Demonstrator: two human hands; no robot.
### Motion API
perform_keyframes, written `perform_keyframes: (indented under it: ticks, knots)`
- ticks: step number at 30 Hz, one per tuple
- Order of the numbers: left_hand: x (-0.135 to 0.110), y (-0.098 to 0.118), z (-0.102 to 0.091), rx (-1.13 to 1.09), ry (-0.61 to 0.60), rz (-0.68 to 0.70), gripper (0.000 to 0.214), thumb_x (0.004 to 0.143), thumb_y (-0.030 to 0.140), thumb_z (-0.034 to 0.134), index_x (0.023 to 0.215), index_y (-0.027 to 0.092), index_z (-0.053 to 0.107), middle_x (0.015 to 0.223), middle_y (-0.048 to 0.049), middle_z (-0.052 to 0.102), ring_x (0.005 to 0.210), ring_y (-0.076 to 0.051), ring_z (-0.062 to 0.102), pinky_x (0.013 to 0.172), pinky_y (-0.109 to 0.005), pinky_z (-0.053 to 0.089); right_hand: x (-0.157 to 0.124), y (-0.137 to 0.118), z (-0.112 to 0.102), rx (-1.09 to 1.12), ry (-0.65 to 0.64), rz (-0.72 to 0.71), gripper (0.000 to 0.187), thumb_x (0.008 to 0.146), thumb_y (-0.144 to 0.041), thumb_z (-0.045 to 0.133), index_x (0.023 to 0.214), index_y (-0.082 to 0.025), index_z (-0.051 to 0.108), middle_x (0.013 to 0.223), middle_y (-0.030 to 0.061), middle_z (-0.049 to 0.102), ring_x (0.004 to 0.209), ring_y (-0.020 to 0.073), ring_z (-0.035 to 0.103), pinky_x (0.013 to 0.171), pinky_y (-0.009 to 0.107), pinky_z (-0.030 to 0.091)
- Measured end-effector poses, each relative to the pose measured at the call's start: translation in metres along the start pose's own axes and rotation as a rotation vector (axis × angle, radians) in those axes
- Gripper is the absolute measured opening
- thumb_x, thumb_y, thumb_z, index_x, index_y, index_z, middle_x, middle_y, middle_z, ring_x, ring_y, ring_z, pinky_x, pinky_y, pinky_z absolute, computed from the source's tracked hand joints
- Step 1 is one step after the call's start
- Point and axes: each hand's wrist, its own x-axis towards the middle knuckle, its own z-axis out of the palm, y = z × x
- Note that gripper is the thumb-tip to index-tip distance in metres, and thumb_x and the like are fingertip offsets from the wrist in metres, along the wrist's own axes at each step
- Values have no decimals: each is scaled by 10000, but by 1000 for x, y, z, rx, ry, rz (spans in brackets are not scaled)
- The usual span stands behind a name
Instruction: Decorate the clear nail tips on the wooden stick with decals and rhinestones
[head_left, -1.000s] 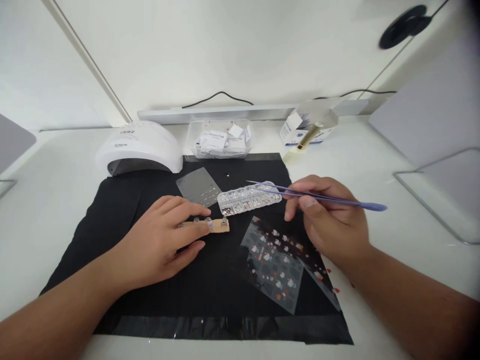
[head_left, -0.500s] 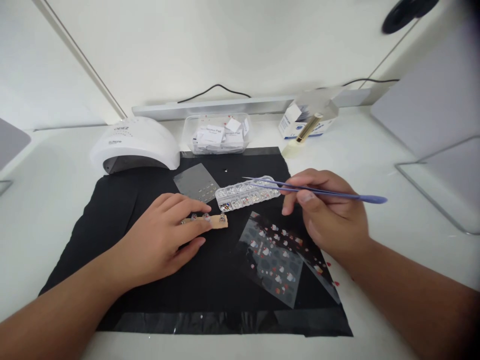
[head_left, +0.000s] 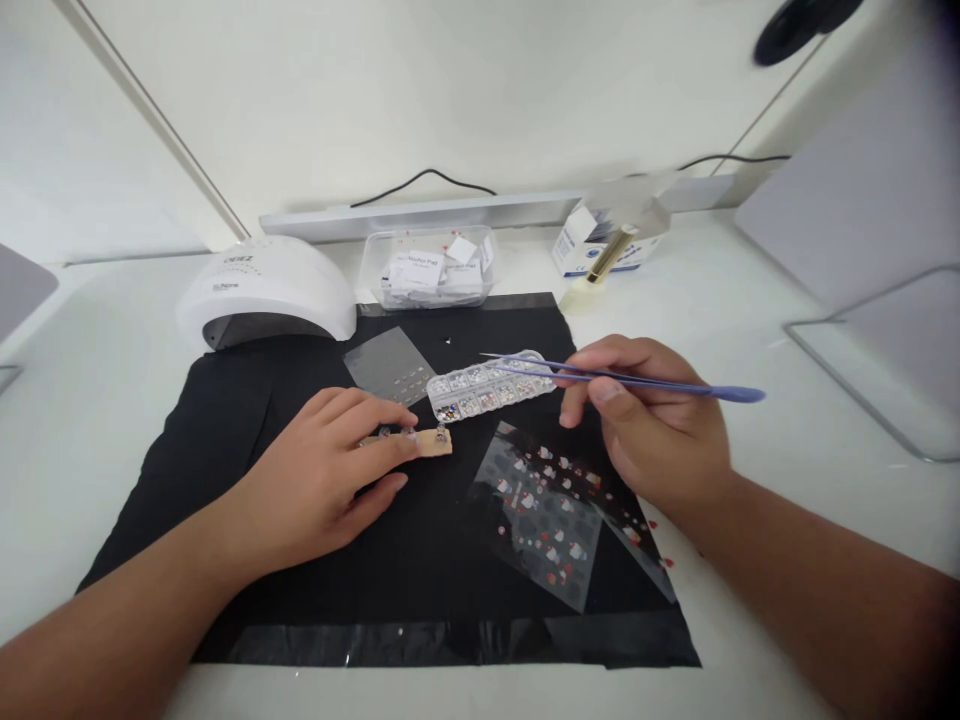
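My left hand (head_left: pixel 322 475) lies over a short, light wooden strip (head_left: pixel 433 447), its fingers on both sides of it. Small clear pieces with dark and red marks stand along the strip; one clear piece (head_left: pixel 441 434) shows at its right end, others are partly covered by my fingers. My right hand (head_left: pixel 656 425) grips blue tweezers (head_left: pixel 667 384) between thumb and fingers. The tweezers' thin tips point left and stand apart, above a clear compartment case (head_left: pixel 501 408) of rhinestones. Nothing can be made out between the tips.
Sticker sheets (head_left: pixel 540 530) and a clear sheet (head_left: pixel 386 362) lie on the black mat (head_left: pixel 420 580). Behind stand a white nail lamp (head_left: pixel 270 280), a plastic tub (head_left: pixel 367 275) of alcohol pads, a gold-capped bottle (head_left: pixel 611 255) and an open box (head_left: pixel 570 255).
The whole view has shifted slightly. Both hands keep their places, the left on the wooden strip and the right with the tweezers over the case.
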Motion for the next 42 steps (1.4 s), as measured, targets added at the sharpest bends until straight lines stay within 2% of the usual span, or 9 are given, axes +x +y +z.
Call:
perform_keyframes:
  ticks: [4, 10, 19, 26, 30, 35, 38, 42]
  knots:
    - [0, -1, 0, 5, 14, 1, 267, 925, 151, 577, 1172, 251, 587, 1195, -64, 615, 1044, -224, 571, 923, -431, 442, 0, -1, 1, 4, 2, 9, 108, 914, -344, 662, 1011, -309, 694, 657, -39, 620, 551, 142, 580, 611, 342, 443]
    - [-1, -1, -2, 4, 126, -54, 107, 899, 135, 590, 972, 213, 596, 1103, -57, 617, 954, -202, 582, 869, -414, 454, 0, -1, 2, 2, -10, -2, 110, 916, -350, 656, 1016, -320, 692, 653, -40, 606, 556, 149, 578, 609, 346, 459]
    - [0, 2, -3, -6, 78, -104, 55, 899, 194, 578, 938, 190, 616, 1080, -73, 627, 942, -212, 574, 870, -427, 452, 0, -2, 3, -43, -20, -23, 98, 919, -339, 645, 1000, -329, 698, 656, -33, 600, 557, 158, 581, 641, 368, 501]
    - [-1, 1, -3, -17, 70, -101, 68, 888, 205, 577, 939, 176, 614, 1078, -80, 619, 937, -226, 571, 865, -433, 443, 1, -5, 4, -49, -82, 10, 98, 915, -342, 649, 920, -266, 710, 688, -23, 609, 551, 118, 593, 542, 288, 487]
    - [0, 1, -4, -25, 62, -95, 94, 885, 201, 579, 972, 182, 610, 1086, -76, 609, 951, -229, 569, 868, -432, 441, 2, -7, 4, -143, -86, 0, 104, 915, -329, 637, 910, -258, 712, 698, -18, 607, 551, 116, 593, 513, 281, 470]
    - [1, 2, -3, -27, 30, -104, 103, 893, 220, 572, 987, 193, 602, 1087, -70, 613, 943, -228, 568, 866, -434, 438, 4, -10, 3, -329, -111, -127, 116, 917, -243, 613, 924, -301, 714, 713, 6, 630, 684, 175, 613, 631, 363, 522]
    - [1, 2, -3, -14, 6, -111, 138, 889, 229, 579, 1023, 201, 596, 1113, -73, 609, 963, -231, 566, 881, -442, 433, 5, -12, 4, -323, -150, -171, 167, 903, -187, 617, 943, -312, 720, 758, 12, 650, 713, 179, 624, 671, 380, 543]
    - [1, 2, -4, 15, 3, -126, 159, 878, 241, 587, 1031, 197, 589, 1131, -80, 605, 985, -241, 562, 893, -446, 432, 5, -14, 6, -307, -139, -175, 196, 894, -169, 619, 947, -322, 729, 789, 18, 670, 723, 184, 633, 676, 384, 560]
